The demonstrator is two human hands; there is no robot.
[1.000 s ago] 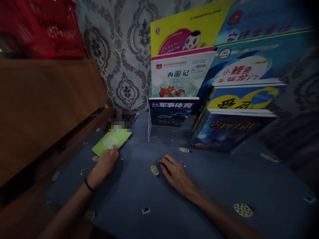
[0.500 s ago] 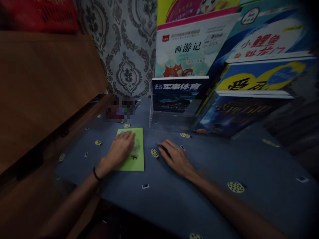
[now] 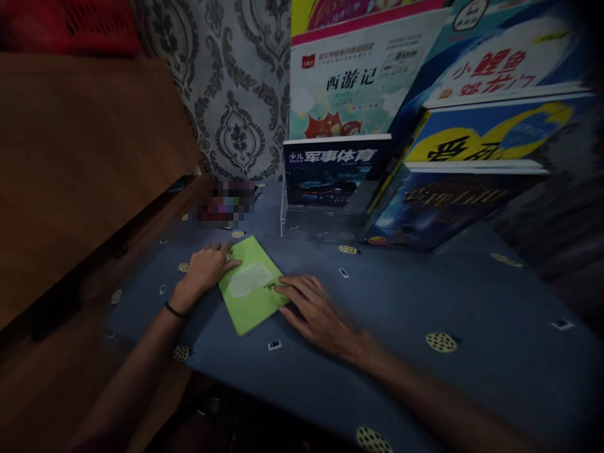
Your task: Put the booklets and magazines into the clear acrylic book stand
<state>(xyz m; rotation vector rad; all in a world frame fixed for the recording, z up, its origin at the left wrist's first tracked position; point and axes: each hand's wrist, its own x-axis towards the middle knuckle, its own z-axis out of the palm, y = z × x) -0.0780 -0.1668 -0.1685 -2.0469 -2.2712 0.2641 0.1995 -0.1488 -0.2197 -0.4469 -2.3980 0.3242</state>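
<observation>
A green booklet [image 3: 257, 308] lies turned at an angle on the blue tablecloth, its pale text panel and a small dark print facing up. At its upper left edge is my left hand [image 3: 207, 269], closed on it with the thumb over the cover and the other fingers along the edge. My right hand [image 3: 318, 311] takes the right corner, fingertips on the cover and thumb by the edge. The undersides of the fingers are hidden. A dark band [image 3: 174, 309] circles my left wrist.
Behind the booklet, a clear stand [image 3: 321, 229] holds several upright books, among them a dark blue one [image 3: 330, 176] in front. A blurred-out item [image 3: 224, 204] lies at the back left. A wooden cabinet [image 3: 89, 170] carries a red basket [image 3: 66, 28]. Patterned wallpaper [image 3: 240, 132] rises behind.
The booklet has turned from nearly straight to slanted. My left hand has moved off its middle to the left edge, and my right hand has come from the bare cloth onto its right corner.
</observation>
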